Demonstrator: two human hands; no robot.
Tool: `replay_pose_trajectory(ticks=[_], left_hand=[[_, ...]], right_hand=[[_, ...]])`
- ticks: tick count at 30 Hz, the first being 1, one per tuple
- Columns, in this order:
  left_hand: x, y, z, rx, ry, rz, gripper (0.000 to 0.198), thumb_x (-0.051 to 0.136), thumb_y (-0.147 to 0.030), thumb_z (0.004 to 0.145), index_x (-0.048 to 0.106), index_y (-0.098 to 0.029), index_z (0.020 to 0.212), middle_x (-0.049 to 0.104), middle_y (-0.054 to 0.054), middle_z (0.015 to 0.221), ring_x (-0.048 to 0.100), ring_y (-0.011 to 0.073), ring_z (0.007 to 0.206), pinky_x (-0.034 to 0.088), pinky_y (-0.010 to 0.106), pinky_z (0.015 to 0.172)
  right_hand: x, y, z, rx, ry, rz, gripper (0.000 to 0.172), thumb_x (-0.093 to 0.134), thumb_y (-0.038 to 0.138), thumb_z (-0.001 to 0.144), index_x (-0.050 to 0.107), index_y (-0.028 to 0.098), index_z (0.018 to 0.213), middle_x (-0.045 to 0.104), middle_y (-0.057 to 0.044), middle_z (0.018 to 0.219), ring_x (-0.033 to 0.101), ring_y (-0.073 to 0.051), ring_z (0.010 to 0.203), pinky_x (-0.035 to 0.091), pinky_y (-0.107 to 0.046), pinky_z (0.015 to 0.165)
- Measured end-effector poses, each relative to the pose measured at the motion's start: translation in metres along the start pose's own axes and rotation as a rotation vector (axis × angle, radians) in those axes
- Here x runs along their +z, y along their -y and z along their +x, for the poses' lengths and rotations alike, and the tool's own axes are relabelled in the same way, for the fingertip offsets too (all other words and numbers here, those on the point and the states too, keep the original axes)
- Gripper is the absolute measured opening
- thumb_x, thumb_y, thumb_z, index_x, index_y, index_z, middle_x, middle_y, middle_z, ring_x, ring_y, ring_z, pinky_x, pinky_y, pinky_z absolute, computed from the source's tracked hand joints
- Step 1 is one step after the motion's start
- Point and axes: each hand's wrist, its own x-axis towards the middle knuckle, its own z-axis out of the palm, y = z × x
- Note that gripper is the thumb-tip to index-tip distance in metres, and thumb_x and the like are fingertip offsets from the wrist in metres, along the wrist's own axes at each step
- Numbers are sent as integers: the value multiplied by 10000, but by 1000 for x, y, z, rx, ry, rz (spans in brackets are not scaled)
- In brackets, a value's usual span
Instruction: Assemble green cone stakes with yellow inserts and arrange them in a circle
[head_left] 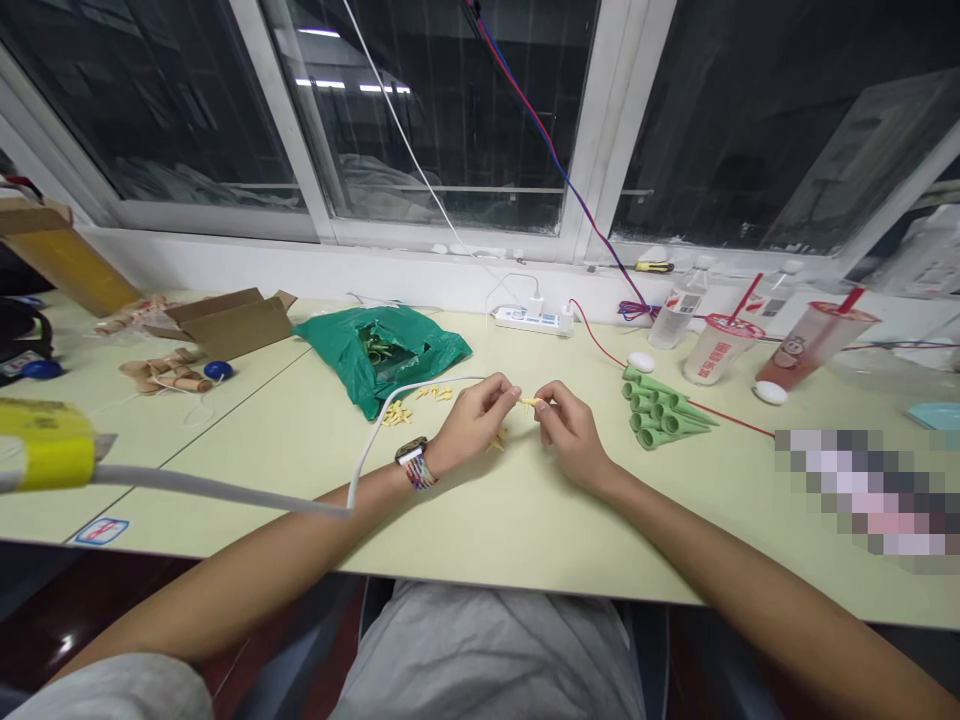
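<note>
A small pale yellow piece (529, 402) spans the gap between my two hands above the table. My left hand (475, 424), with a watch on its wrist, pinches one end between thumb and forefinger. The other end is in the fingertips of my right hand (573, 432). Just under my left hand lie a few similar yellow pieces (498, 438), partly covered by it. More sit in a heap of yellow pieces (397, 413) and a looser group of yellow pieces (435, 393) to the left. Several green cones (660, 412) are stacked to the right of my right hand.
A green plastic bag (337, 350) lies open behind the yellow pieces. Against the wall is a power strip (534, 320). Drink cups (720, 350) and a water bottle (679, 305) stand back right. Wooden toys (169, 372) and a cardboard box (232, 322) occupy the left. A white cable (225, 487) crosses my left forearm.
</note>
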Motion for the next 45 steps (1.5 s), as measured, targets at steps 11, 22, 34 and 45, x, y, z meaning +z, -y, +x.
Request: replay_pose_trajectory(ticks=[11,22,34,45], left_hand=[[-5,3,4,2,-8,70,435,475,-478,1039,472,-202,702,431,-40,606,405,131,585,324,268,572],[-27,-20,-23,131,252,316,159,563,-322,996,674,-213,966,630,0,764,563,151,664,406,273,636],[-151,35,-50,-26,-103,718,277,612,-464,953,782,-247,927,715,58,977,637,249,939,483,364,849],[-149,48,-51,-20,-118,851,302,576,-408,943,755,-210,1083,703,101,1024,620,301,1000,489,426,911]], right_hand=[[-8,-8,10,90,-143,180,113,579,330,924,540,228,896,558,48,780,501,-95,505,400,-257,519],[5,-28,32,29,68,-180,78,658,240,874,717,203,910,681,-17,899,634,-166,815,488,-304,763],[79,-29,93,-90,211,-419,154,677,193,900,800,216,990,645,-77,1033,561,-262,1114,428,-395,1036],[88,-31,103,-50,258,-384,272,579,144,905,742,186,1118,659,-85,1165,615,-237,1098,487,-367,1004]])
